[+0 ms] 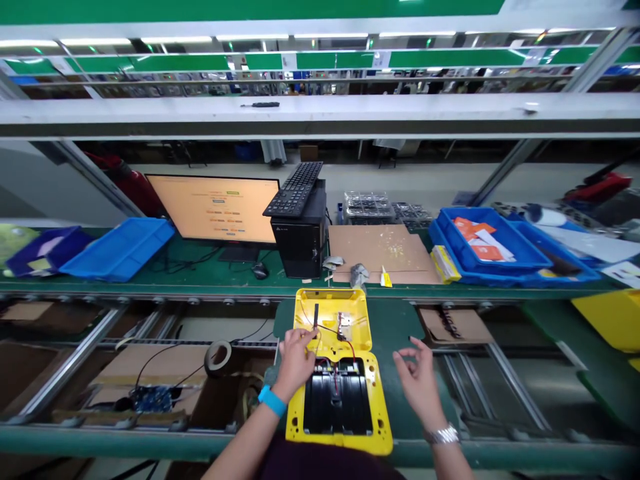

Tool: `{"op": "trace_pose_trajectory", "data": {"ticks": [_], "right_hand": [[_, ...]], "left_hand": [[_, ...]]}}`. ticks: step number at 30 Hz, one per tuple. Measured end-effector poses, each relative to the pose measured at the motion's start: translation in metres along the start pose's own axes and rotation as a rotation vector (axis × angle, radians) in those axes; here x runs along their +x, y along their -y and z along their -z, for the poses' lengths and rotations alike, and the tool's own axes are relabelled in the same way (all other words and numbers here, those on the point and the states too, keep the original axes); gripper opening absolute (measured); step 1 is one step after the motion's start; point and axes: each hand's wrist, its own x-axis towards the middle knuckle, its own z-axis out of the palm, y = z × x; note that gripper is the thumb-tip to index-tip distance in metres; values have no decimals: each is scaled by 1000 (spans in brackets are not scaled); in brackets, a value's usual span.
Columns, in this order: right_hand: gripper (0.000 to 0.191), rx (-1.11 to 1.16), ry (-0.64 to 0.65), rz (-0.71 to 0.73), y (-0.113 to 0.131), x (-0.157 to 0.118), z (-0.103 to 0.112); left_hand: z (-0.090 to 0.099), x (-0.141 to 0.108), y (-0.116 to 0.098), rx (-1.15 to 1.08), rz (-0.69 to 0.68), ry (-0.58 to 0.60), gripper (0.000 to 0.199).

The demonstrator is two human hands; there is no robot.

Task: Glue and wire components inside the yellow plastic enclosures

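A yellow plastic case point(379, 400) lies opened out before me, with a black panel point(337, 400) in its near half and red and black wires running between the halves. My left hand point(295, 360), wearing a blue wristband, reaches over the case's left side. Its index finger is stretched to the lower end of a narrow black strip point(316, 315) in the far half, with the thumb apart below. To the right of the case, my right hand point(417, 380) hovers with thumb and fingers apart. A tiny dark piece point(411, 339) shows at its index fingertip; its kind is unclear.
A monitor point(220, 210), a computer tower point(299, 247) with a keyboard point(297, 190) on top and a mouse point(260, 270) stand behind. Blue bins point(493, 270) are at right. A small yellow tube point(385, 277) lies beyond the case. A tape roll point(218, 358) sits at left.
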Motion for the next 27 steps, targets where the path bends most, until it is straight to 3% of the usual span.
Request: {"op": "trace_pose_trajectory", "data": {"ticks": [2,7,9,12,15,18,21,24,27], "right_hand": [[71,13,8,-1,2,0,-2],[72,17,14,-6,-3,-2,4],[72,9,12,-5,-6,-2,6],[72,9,19,-13,-7,-3,5],[69,17,29,-3,-4,-5,-1],[66,25,-3,30,-1,-8,-7],[67,21,-16,40,0,-10,-9],[69,22,-1,26,-1,-10,-8],[70,39,14,10,-1,-11,-8]], "left_hand": [[4,-5,-2,66,-38,-30,56],[25,-9,-6,323,-245,-51,23],[29,-6,-9,373,-295,-32,25],[21,-2,-11,406,-344,-45,28],[-1,-1,-12,374,-388,-142,34],[-20,-1,-15,296,-332,-303,62],[-29,-1,-17,178,-158,-444,88],[-32,-1,-14,36,-9,-391,96],[-35,-4,-11,-88,40,-301,75]]}}
